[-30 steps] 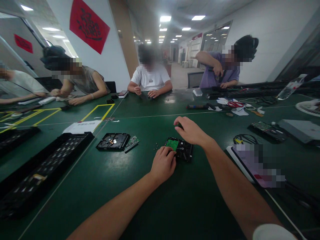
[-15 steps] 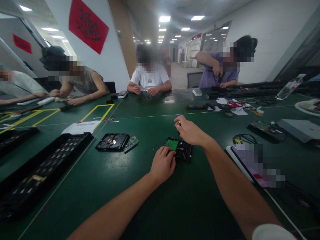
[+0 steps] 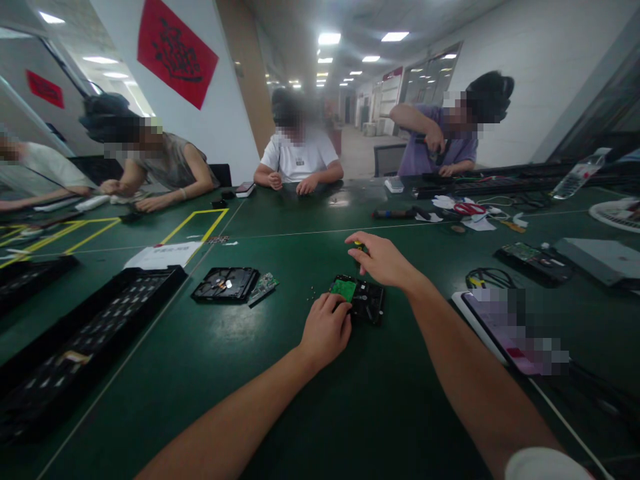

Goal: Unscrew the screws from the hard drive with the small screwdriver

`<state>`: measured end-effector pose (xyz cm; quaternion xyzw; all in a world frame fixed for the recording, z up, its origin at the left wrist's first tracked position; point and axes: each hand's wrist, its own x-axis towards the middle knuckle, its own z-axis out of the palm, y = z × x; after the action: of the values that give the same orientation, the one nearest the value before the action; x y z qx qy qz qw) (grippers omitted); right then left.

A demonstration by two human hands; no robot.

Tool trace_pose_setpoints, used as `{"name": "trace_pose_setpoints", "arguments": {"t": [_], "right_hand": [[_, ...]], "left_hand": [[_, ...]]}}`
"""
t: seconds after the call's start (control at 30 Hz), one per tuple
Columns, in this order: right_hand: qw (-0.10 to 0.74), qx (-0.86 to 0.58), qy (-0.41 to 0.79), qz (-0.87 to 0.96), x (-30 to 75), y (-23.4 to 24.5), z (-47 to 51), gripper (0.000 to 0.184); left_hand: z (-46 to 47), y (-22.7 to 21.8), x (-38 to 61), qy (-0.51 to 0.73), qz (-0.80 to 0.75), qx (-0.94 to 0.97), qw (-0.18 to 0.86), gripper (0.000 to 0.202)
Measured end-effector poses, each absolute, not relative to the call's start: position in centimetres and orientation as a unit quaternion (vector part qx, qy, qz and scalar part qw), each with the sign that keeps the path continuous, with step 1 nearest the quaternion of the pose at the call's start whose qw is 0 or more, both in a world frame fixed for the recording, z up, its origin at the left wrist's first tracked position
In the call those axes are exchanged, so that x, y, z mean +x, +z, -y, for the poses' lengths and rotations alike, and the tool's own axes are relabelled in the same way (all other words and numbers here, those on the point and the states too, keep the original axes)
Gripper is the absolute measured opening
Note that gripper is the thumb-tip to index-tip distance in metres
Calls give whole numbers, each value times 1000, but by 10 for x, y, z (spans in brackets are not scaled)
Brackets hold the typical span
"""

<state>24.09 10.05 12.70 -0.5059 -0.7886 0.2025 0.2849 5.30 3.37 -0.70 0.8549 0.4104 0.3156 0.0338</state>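
A black hard drive [image 3: 370,301] with a green circuit board [image 3: 344,289] lies on the table in front of me. My left hand [image 3: 327,323] grips its near left edge, fingers bent over the board's lower side. Above the drive's far edge, my right hand [image 3: 383,259] holds a screwdriver [image 3: 358,247] upright; a bit of its yellow-and-black handle shows between the fingers. The screwdriver's tip is too small to make out. Several tiny screws [image 3: 313,292] lie just left of the drive.
Left stand another opened drive [image 3: 225,285], a loose circuit board [image 3: 265,285] and a long black tray [image 3: 85,340]. To the right are a phone [image 3: 515,333], a coiled cable [image 3: 493,279] and another drive [image 3: 535,261]. Several people work across the green table [image 3: 240,387].
My right hand has shifted slightly left, its index finger and thumb now further apart on the screwdriver. My left hand and the hard drive stay in place.
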Motion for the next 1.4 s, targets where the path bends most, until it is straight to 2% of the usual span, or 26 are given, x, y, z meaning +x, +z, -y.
{"name": "trace_pose_setpoints", "arguments": {"t": [0.07,0.17,0.33,0.5,0.67,0.87,0.97,1.2,1.4], "right_hand": [[295,-523,231,766,241,127,-100,25],[297,-535,233,756,240,127,-99,19],[271,-522,138,797,243,129,-100,18],[232,-554,65,797,246,125,-104,8],[217,-581,43,783,243,120,-103,23],[199,-556,13,807,244,121,-101,14],[193,-560,13,806,244,124,-102,16],[214,-527,55,821,243,123,-102,38],[194,-568,-2,799,240,121,-100,19]], "left_hand": [[-34,-7,53,314,-410,856,35,25],[-33,-7,52,309,-411,857,37,26],[-33,-7,52,310,-412,856,36,26],[-33,-6,52,313,-407,857,37,26],[-33,-6,52,312,-409,857,36,25],[-33,-7,53,310,-413,856,36,25],[-33,-7,53,311,-412,856,35,25],[-34,-7,52,310,-410,857,35,24],[-33,-7,53,313,-410,856,32,25]]}}
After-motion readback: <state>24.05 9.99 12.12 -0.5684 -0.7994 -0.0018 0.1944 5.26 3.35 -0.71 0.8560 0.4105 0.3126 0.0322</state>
